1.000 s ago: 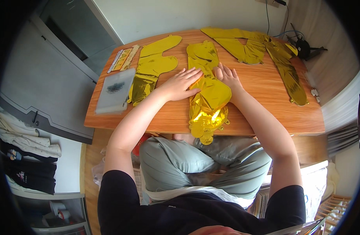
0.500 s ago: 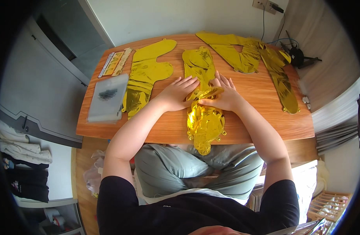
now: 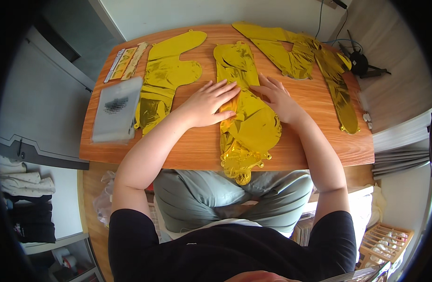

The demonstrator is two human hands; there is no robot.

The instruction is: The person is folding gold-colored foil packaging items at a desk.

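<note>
Surface: wooden table point(image 3: 197, 150), warm brown, set against a pale wall; its near edge runs across the person's lap.
Centre balloon: gold foil balloon point(image 3: 246, 124), deflated and flat, lying lengthwise down the middle of the table; crinkled and mirror-bright, with its lower end hanging over the near edge.
Position to hands: both hands lie on the upper half of the gold foil balloon, one at each side of it, fingertips nearly meeting across the foil.
Left hand: left hand point(image 3: 207, 104), palm down, fingers spread flat and pointing right, pressing on the balloon's left edge; nothing gripped.
Right hand: right hand point(image 3: 278, 97), palm down, fingers extended toward the left, flat on the balloon's right edge; nothing gripped.
Left balloon: second gold balloon point(image 3: 164, 80), flat, just beside the left hand, apart from the centre one.
Far balloons: more gold foil pieces point(image 3: 296, 54) at the far right, overlapping; a long gold strip point(image 3: 340, 91) runs down the right side.
Packet: pale plastic pouch point(image 3: 116, 110) near the left edge, contents blurred.
Small strips: narrow card strips point(image 3: 127, 60) at the far left corner, detail too small to tell.
Hidden: the balloon's shape under the hands is covered; dark gear point(image 3: 361, 63) at the right corner is unclear.
</note>
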